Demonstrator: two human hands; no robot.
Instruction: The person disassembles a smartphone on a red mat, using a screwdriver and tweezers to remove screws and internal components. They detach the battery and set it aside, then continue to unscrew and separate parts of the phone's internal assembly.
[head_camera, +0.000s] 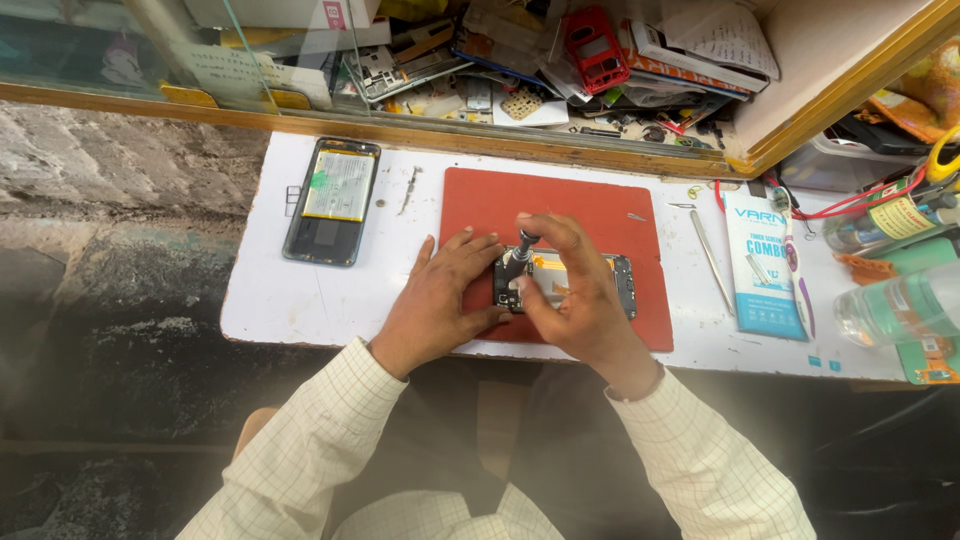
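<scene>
Checked sleeves (330, 440) before white workbench (300, 300)

Left of the red mat (480, 195) an opened phone (332, 200) showing its battery — tweezers (712, 262), a blue packet (765, 265) and plastic bottles (900, 305) at right.

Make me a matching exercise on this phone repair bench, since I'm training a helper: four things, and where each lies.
Things:
1. opened phone
2. tweezers
3. screwdriver
4. red mat

Places:
A. in the right hand
B. left end of the white table
C. middle of the table, under both hands
D. just right of the mat

Pairs: 1-B, 2-D, 3-A, 4-C
</scene>
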